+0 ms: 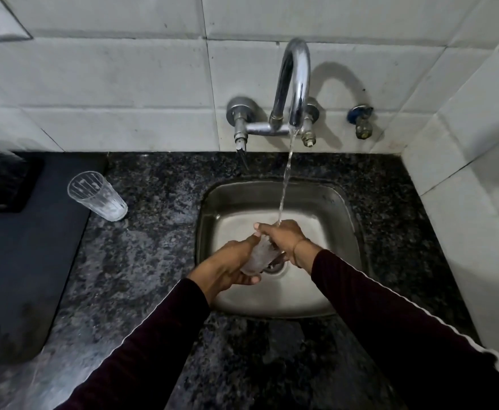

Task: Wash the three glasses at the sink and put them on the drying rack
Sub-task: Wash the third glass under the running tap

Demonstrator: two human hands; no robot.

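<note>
Two glasses show: one glass in the hands (pixel 260 255) over the sink (pixel 343 208), and one standing glass (pixel 97 196) on the bench (pixel 153 232) at nine o'clock from the basin. Two hands: a left hand (pixel 227 269) and a right hand (pixel 283 236). One sink, one curved tap spout (pixel 294 81), one stream of water (pixel 285 179), one dark mat (pixel 20 261) at the bench's nine o'clock side. One small blue-capped valve (pixel 362 119) at the spout's three o'clock.

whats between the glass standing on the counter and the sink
Only bare speckled granite counter lies between the standing glass and the sink, as the head view shows.
</note>
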